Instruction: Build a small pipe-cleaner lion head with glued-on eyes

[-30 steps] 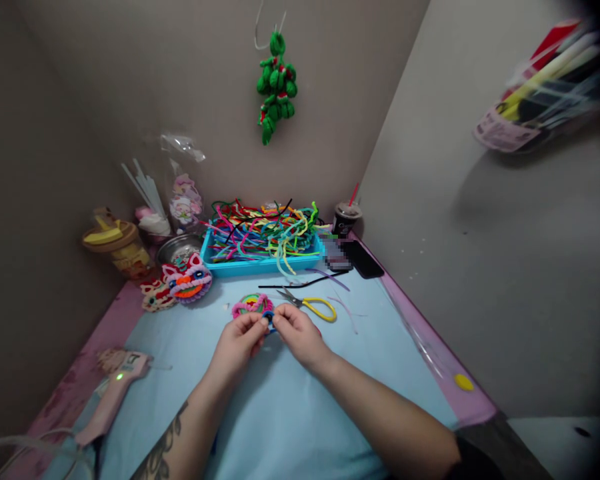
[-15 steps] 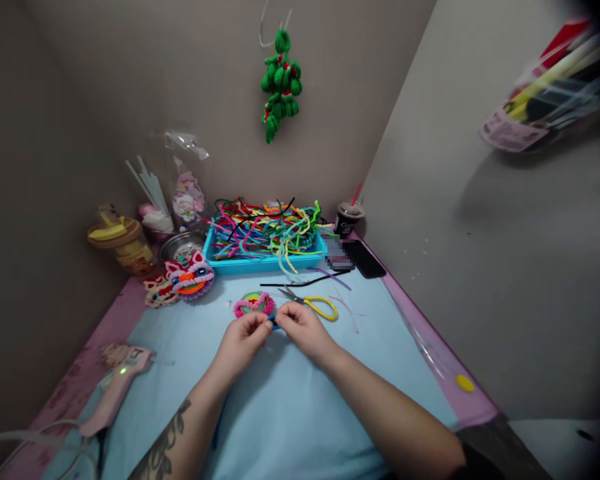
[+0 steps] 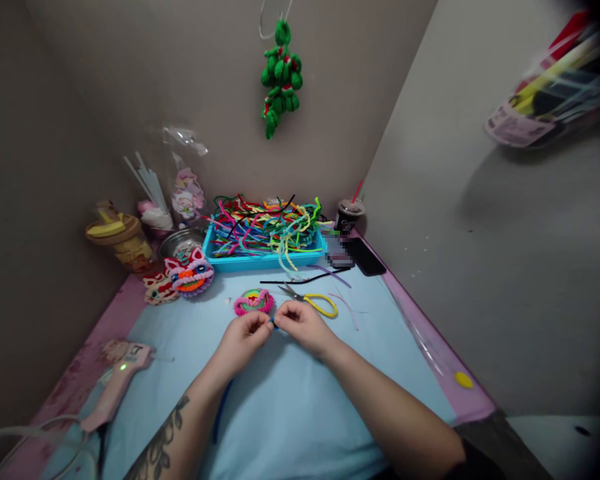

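Note:
Both hands meet over the middle of the table, fingertips pinched together. My left hand (image 3: 245, 337) and my right hand (image 3: 303, 327) grip a blue pipe cleaner (image 3: 223, 410) between them. Only a small bit of it shows at the fingertips; its long tail hangs below my left wrist. Just beyond my left hand lies a round pink pipe-cleaner piece (image 3: 254, 302) with green, yellow and red inside. Scissors with yellow handles (image 3: 323, 305) lie open-bladed behind my right hand. A black pipe cleaner (image 3: 300, 281) and some purple strands (image 3: 347, 307) rest near them.
A blue tray (image 3: 260, 264) heaped with coloured pipe cleaners stands at the back. Lion-head pieces (image 3: 193, 273) sit left of it, before a metal bowl (image 3: 180, 241). A pink glue gun (image 3: 117, 387) with a lit green light lies left. Right are a phone (image 3: 364, 257) and a drink cup (image 3: 349, 215).
My hands stay pinched together in nearly the same place. More of the blue pipe cleaner's tail shows beside my left forearm. The whole view has shifted slightly.

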The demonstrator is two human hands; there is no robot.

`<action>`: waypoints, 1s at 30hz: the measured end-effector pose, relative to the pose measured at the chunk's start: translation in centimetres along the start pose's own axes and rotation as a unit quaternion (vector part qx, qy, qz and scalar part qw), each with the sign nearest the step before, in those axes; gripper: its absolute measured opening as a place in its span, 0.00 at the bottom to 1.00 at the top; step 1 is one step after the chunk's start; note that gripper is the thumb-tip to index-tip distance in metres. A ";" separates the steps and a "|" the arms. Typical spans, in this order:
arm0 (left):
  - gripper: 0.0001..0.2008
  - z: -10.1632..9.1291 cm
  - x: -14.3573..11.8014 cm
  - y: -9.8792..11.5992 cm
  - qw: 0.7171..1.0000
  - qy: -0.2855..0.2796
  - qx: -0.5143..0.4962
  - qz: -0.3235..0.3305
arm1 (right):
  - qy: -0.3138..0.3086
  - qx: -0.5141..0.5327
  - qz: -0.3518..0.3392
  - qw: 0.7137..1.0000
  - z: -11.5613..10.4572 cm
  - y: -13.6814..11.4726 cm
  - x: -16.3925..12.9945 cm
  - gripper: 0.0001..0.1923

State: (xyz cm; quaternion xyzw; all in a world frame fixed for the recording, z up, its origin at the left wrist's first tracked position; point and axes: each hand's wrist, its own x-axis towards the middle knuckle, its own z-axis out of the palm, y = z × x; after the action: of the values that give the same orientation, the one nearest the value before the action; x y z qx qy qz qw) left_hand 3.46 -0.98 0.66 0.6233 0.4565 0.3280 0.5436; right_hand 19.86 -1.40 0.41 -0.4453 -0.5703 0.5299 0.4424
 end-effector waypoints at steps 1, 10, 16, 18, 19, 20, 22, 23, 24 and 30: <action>0.12 0.0 0.0 0.0 1.000 -0.003 0.003 0.001 | 0.004 -0.010 0.002 1.000 0.0 0.0 0.0 0.09; 0.17 -0.1 -0.1 0.6 0.997 0.016 -0.060 -0.056 | 0.060 0.057 0.035 0.996 0.2 0.5 0.0 0.11; 0.15 0.1 0.0 0.6 0.996 0.044 -0.054 -0.051 | 0.073 0.060 0.027 0.995 0.4 0.6 -0.1 0.10; 0.14 0.2 0.0 0.5 0.997 0.048 -0.044 -0.046 | 0.077 0.050 0.015 0.996 0.6 0.5 -0.1 0.10; 0.14 0.2 0.0 0.5 0.997 0.052 -0.039 -0.038 | 0.082 0.046 0.009 0.996 0.7 0.5 -0.1 0.10; 0.13 0.3 0.0 0.4 0.997 0.057 -0.032 -0.030 | 0.087 0.041 0.004 0.995 0.7 0.5 -0.2 0.10; 0.13 0.4 0.0 0.3 0.997 0.066 -0.024 -0.021 | 0.100 0.030 -0.005 0.995 0.9 0.4 -0.3 0.10; 0.12 0.4 0.0 0.3 0.997 0.069 -0.023 -0.022 | 0.107 0.022 -0.011 0.994 1.0 0.3 -0.3 0.10; 0.12 0.5 0.0 0.3 0.997 0.072 -0.025 -0.025 | 0.115 0.015 -0.017 0.993 1.1 0.3 -0.4 0.10; 0.12 0.6 -0.1 0.5 0.996 0.078 -0.032 -0.023 | 0.105 0.061 -0.005 0.993 1.5 1.1 -0.3 0.12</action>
State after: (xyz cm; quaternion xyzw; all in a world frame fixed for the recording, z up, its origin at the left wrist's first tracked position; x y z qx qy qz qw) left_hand 4.10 -1.34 1.06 0.5675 0.5009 0.3778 0.5332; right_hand 18.48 -2.00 -0.73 -0.4679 -0.4891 0.5117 0.5291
